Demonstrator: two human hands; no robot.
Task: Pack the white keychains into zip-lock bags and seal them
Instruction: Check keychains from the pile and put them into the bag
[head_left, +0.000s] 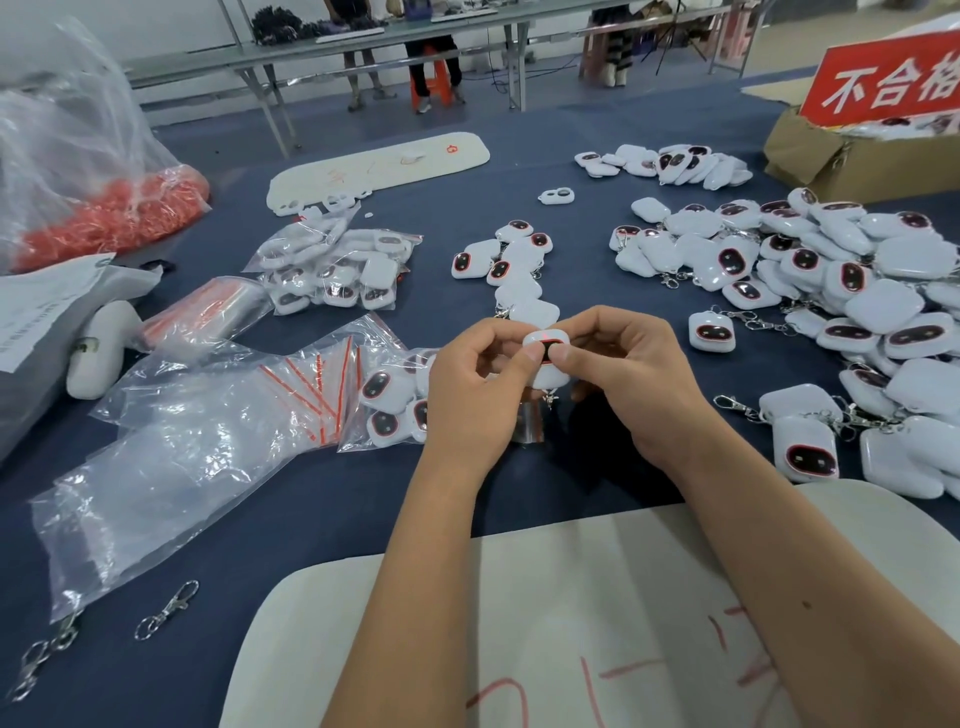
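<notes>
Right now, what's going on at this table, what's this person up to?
A person is packing white keychains into zip-lock bags. Both hands, left and right, pinch one keychain above the blue table; whether it is already in a bag is hard to tell. A big loose pile waits on the right. Filled bags lie to the left, with empty bags nearer. Two spare clips lie at the near left.

Loose keychains (831, 270) lie heaped right of both hands, empty zip-lock bags (208, 415) left, filled bags (337, 265) behind those.
</notes>
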